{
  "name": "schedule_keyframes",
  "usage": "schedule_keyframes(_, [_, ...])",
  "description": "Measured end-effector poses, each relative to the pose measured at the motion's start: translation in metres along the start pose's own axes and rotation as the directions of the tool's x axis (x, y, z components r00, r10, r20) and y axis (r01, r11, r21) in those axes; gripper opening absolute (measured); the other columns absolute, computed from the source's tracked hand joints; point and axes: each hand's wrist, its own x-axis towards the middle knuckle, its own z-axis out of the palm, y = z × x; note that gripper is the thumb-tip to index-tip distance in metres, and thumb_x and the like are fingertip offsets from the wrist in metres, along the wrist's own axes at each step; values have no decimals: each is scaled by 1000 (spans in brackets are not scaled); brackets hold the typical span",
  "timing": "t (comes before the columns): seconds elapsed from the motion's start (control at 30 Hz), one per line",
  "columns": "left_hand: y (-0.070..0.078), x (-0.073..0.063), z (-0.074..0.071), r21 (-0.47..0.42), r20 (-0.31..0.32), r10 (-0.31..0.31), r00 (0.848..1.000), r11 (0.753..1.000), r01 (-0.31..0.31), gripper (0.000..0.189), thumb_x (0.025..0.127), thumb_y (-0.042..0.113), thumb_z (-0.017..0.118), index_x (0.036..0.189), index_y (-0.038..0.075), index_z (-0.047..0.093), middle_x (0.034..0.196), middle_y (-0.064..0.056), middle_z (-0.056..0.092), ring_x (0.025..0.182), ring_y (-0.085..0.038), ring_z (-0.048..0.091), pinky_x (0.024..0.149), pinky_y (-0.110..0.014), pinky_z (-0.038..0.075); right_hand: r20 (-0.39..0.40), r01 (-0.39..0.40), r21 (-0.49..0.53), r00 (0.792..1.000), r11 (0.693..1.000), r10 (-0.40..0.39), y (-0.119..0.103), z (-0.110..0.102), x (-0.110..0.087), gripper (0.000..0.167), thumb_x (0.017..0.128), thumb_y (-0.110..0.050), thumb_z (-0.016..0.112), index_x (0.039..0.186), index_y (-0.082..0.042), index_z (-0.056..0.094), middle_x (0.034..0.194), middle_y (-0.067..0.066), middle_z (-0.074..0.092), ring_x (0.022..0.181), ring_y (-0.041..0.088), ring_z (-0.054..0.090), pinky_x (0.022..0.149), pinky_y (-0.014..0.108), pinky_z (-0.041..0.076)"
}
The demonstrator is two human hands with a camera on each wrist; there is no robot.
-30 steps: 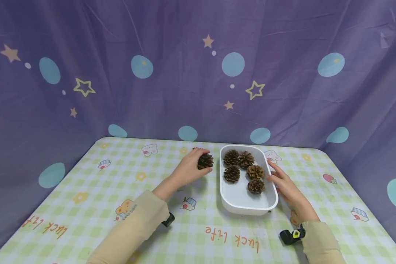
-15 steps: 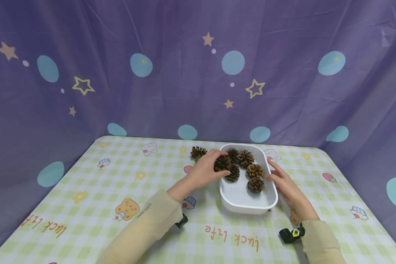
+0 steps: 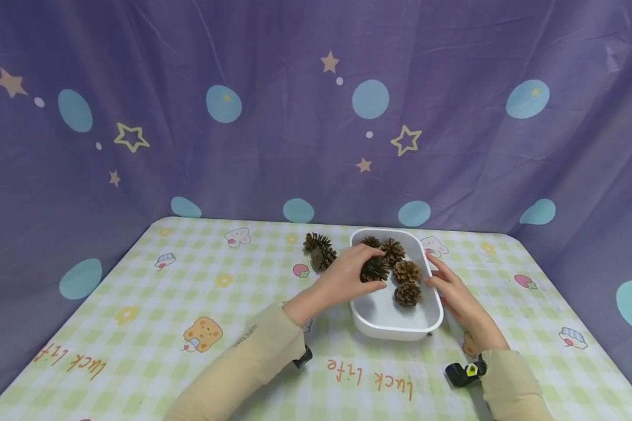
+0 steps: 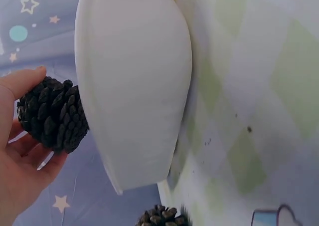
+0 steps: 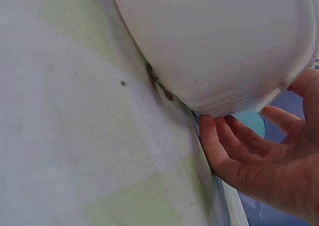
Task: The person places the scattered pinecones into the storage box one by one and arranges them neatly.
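Observation:
In the head view, my left hand (image 3: 350, 275) grips a dark brown pine cone (image 3: 374, 269) over the left part of a white rectangular container (image 3: 395, 329). The left wrist view shows thumb and fingers around that pine cone (image 4: 52, 115), beside the container's wall (image 4: 134, 86). My right hand (image 3: 459, 301) holds the container's right side, thumb at the rim and fingertips against the outer wall (image 5: 219, 46). Inside are several pine cones, among them a lighter one (image 3: 407, 272) and one nearer the front (image 3: 408, 294). My left hand partly hides those at the left.
More pine cones (image 3: 322, 257) lie on the table left of the container, near its back corner. A green-checked cloth (image 3: 153, 304) covers the table. A purple star-patterned curtain (image 3: 274, 164) hangs behind and at both sides.
My left hand has carried the pine cone rightward, from the table left of the container to over its inside. The pine cones left behind now show. My right hand has stayed at the container's side.

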Motion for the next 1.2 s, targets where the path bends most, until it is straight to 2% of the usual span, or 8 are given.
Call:
schedule_keyframes(0.2, [1, 1, 10, -8, 39, 53, 998, 999, -53, 57, 80, 37, 68, 127, 12, 49, 123, -1, 50, 111, -15, 51, 97, -25, 42, -1, 6, 8, 1000, 1000, -6, -1, 0, -1, 68, 91, -13, 45, 148, -19, 8, 141, 28, 25, 126, 44, 31, 90, 50, 45])
schedule_keyframes(0.37, [-2, -1, 18, -2, 85, 60, 995, 998, -60, 55, 80, 36, 68, 128, 15, 49, 122, -1, 51, 107, -14, 54, 93, -25, 44, -1, 4, 5, 1000, 1000, -4, -2, 1, -1, 68, 91, -14, 46, 148, -19, 7, 141, 28, 24, 126, 45, 31, 90, 50, 45])
schedule_keyframes(0.67, [-6, -3, 29, 69, 153, 19, 988, 997, -30, 54, 79, 34, 70, 126, 16, 51, 121, 0, 52, 107, -15, 54, 94, -28, 45, 1, 5, 6, 1000, 1000, -5, -2, 1, -1, 68, 92, -13, 46, 148, -21, 8, 142, 28, 24, 127, 45, 30, 91, 51, 44])
schedule_keyframes(0.97, [-6, -4, 30, 66, 204, -19, 979, 998, 6, 52, 80, 34, 69, 127, 18, 51, 125, 1, 52, 114, -16, 50, 97, -29, 42, 4, 1, 5, 1000, 1000, -1, -1, 1, -1, 68, 92, -14, 46, 148, -21, 7, 142, 27, 23, 127, 44, 30, 91, 51, 45])
schedule_keyframes(1.2, [-8, -2, 32, 78, 182, -40, 982, 997, 26, 51, 81, 27, 69, 127, 16, 50, 126, 0, 51, 117, -17, 48, 101, -29, 39, -1, -2, 0, 1000, 1000, 2, -2, 1, -1, 68, 91, -14, 45, 148, -20, 7, 142, 28, 23, 127, 45, 30, 90, 51, 45])
